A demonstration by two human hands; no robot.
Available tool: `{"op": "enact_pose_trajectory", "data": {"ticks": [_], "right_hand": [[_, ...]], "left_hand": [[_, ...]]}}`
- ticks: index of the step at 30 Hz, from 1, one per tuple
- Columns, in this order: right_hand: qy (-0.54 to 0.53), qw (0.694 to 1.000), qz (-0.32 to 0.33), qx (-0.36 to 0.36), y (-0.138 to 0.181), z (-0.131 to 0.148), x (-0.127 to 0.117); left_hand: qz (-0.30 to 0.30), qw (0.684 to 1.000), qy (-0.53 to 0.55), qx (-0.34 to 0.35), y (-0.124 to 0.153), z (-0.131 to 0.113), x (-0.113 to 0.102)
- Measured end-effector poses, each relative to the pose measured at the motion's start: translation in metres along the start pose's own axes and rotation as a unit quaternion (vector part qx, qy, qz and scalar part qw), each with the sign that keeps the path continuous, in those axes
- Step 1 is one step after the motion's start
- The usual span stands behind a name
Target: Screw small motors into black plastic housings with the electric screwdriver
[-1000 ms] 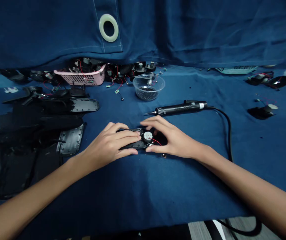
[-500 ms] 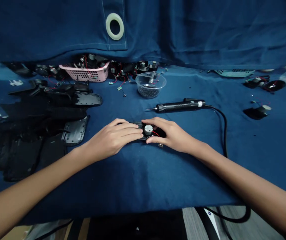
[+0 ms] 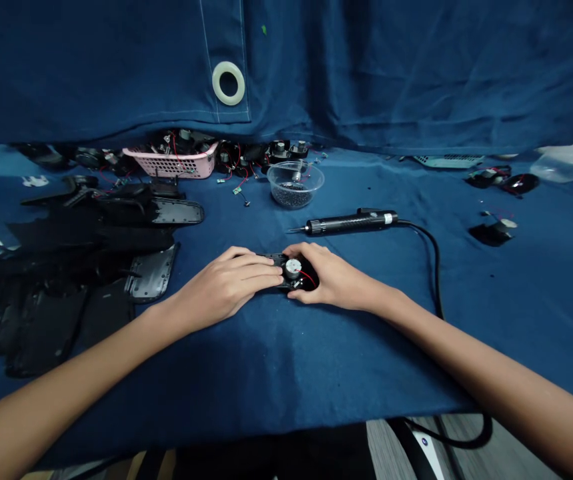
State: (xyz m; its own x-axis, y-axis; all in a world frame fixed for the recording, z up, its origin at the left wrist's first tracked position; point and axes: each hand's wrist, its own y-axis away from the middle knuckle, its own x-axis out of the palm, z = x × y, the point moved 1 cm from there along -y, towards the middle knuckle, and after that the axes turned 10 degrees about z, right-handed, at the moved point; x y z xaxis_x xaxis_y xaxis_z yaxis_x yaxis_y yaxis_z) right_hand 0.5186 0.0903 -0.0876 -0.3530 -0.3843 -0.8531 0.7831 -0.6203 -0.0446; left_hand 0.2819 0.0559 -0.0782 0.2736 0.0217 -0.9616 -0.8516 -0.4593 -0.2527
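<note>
Our left hand (image 3: 223,288) lies with its fingers together and nearly straight across a narrow black plastic housing (image 3: 272,259), while our right hand (image 3: 335,279) curls over the housing's other end, its thumb and fingers closed around it. The housing sits on the table between both hands. A small round motor (image 3: 293,268) with a silver face shows between our fingertips, and a thin red wire (image 3: 309,279) runs from it toward the right palm.

Compared with half a second ago, our grip looks much the same, but a pale plastic ring grommet (image 3: 228,83) in the hanging blue cloth (image 3: 366,73) rides lower in view.

Beyond our hands lies a slim black corded tool (image 3: 349,222) with a fine metal tip. Behind it stands a clear plastic bowl (image 3: 295,183) of small black pellets, and farther back a pink mesh-sided plastic basket (image 3: 171,167) sits among wired parts. To our left, matte black plastic panels (image 3: 176,212) lie piled.
</note>
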Motion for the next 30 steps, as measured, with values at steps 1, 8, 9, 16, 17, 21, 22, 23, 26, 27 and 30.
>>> {"op": "enact_pose_trajectory", "data": {"ticks": [1, 8, 9, 16, 17, 21, 22, 23, 26, 27, 30], "right_hand": [[0.008, 1.000, -0.001, 0.001, -0.001, 0.000, 0.001], [0.018, 1.000, -0.005, 0.003, -0.002, -0.001, 0.003], [0.016, 1.000, -0.006, 0.006, -0.002, -0.001, 0.004], [0.022, 1.000, -0.004, 0.017, 0.000, 0.003, 0.004], [0.023, 1.000, -0.003, 0.020, 0.000, 0.004, 0.003], [0.017, 0.999, 0.001, 0.032, 0.003, 0.006, 0.000], [0.009, 1.000, 0.008, 0.029, 0.004, 0.006, -0.001], [-0.004, 1.000, 0.016, 0.021, 0.005, 0.006, -0.003], [-0.048, 0.999, 0.019, -0.007, 0.005, 0.005, -0.008], [-0.057, 0.998, 0.008, -0.012, 0.005, 0.005, -0.009], [-0.057, 0.998, -0.024, -0.017, 0.004, 0.006, -0.011]], "left_hand": [[-0.001, 1.000, 0.000, 0.000, 0.000, 0.000, 0.000], [0.010, 1.000, 0.002, 0.005, 0.003, 0.003, 0.001], [0.007, 1.000, 0.007, 0.006, 0.003, 0.004, 0.000], [0.005, 1.000, 0.029, 0.001, 0.002, 0.004, -0.002], [0.006, 0.999, 0.032, 0.000, 0.001, 0.004, -0.003], [0.008, 0.999, 0.043, -0.005, 0.001, 0.004, -0.003], [0.009, 0.999, 0.044, -0.007, 0.002, 0.004, -0.003], [0.008, 0.999, 0.046, -0.007, 0.002, 0.005, -0.003], [0.004, 0.999, 0.049, -0.009, 0.003, 0.005, -0.002], [0.004, 0.999, 0.049, -0.009, 0.003, 0.005, -0.002], [0.011, 0.999, 0.049, -0.011, 0.003, 0.005, -0.002]]}}
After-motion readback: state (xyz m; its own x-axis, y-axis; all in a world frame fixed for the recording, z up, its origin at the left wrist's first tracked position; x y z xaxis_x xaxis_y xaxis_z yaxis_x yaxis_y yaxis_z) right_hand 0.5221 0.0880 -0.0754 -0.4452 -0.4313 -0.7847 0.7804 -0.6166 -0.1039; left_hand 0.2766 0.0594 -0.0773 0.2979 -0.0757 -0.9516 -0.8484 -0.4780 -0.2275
